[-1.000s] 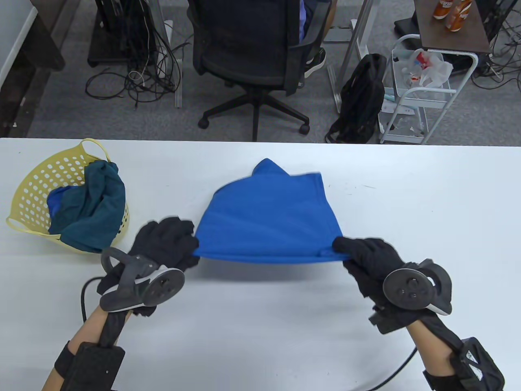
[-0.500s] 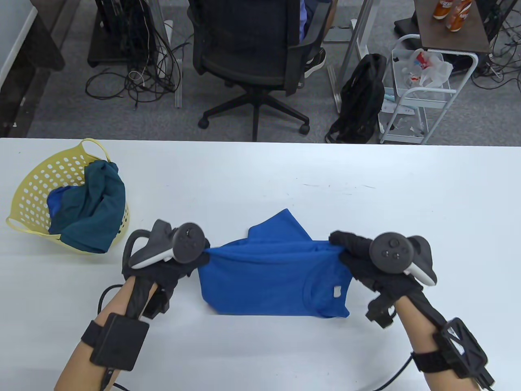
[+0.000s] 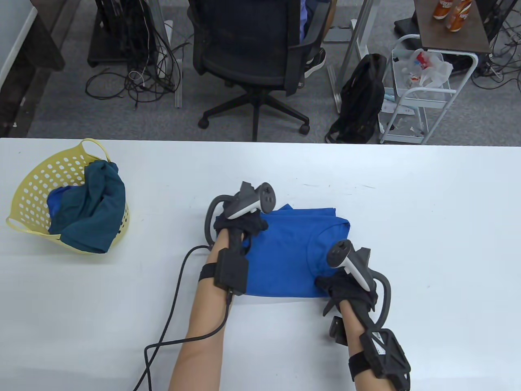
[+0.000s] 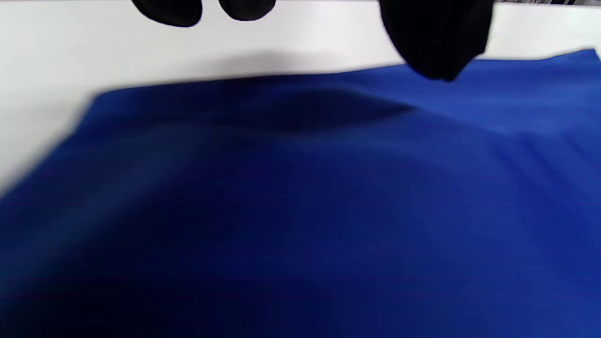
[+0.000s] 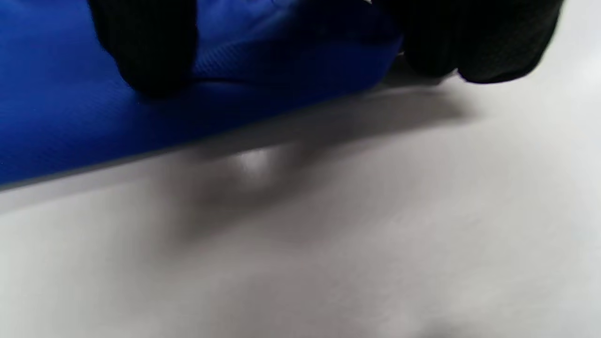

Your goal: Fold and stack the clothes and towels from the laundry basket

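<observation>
At table centre lies the folded blue shirt (image 3: 293, 252). Left hand (image 3: 240, 222) rests at its 10 o'clock corner, right hand (image 3: 346, 287) pinches its 5 o'clock corner; a tug could undo the fold.

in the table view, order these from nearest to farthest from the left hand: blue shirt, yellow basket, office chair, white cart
1. blue shirt: directly under the left hand, which rests on its far left corner.
2. yellow basket: on the table, off to the left.
3. office chair: on the floor beyond the table's far edge.
4. white cart: on the floor, far right.
</observation>
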`<action>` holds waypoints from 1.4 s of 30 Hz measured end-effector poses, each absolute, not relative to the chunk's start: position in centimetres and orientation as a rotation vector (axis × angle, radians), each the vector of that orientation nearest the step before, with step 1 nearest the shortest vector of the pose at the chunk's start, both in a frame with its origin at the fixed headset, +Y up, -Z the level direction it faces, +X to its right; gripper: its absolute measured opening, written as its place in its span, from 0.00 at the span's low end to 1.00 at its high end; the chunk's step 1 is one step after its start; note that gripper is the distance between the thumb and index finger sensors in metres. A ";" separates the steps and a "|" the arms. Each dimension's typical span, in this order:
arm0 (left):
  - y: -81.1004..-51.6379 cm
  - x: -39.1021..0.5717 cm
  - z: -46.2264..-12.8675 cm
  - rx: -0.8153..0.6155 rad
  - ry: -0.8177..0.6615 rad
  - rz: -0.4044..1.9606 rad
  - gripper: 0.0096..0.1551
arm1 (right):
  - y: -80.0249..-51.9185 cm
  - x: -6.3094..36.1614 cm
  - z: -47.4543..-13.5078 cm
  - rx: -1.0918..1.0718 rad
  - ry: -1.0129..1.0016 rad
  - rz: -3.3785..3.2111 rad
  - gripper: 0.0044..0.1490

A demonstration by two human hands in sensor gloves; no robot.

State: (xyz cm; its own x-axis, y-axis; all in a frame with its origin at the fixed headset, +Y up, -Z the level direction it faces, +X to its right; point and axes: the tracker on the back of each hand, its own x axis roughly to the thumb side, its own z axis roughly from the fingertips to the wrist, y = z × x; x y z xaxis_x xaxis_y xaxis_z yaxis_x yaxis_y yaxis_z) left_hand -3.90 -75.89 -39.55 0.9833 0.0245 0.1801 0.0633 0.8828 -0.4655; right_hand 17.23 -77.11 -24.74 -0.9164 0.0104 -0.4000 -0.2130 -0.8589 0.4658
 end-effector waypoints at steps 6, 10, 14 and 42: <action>-77.1 -1.4 -39.7 -0.588 -0.157 -0.169 0.58 | -77.6 18.0 -24.3 -0.680 0.523 2.564 0.64; -77.0 -2.5 -38.6 -0.564 -0.176 -0.099 0.28 | -76.1 19.2 -24.9 -0.575 0.570 2.474 0.24; -76.0 -4.4 -37.9 -0.569 -0.224 0.079 0.27 | -74.5 21.5 -25.3 -0.510 0.541 2.093 0.26; -77.4 -8.6 -37.2 -0.642 -0.210 0.441 0.25 | -77.2 17.3 -26.3 -0.402 0.132 1.933 0.52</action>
State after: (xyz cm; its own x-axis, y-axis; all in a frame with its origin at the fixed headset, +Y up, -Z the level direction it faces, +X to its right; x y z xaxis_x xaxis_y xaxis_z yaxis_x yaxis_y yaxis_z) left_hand -8.59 -77.37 -37.24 0.8870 0.4586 0.0541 -0.3309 0.7130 -0.6181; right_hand 17.28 -77.23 -26.31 -0.3388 0.8778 -0.3386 -0.9157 -0.3904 -0.0957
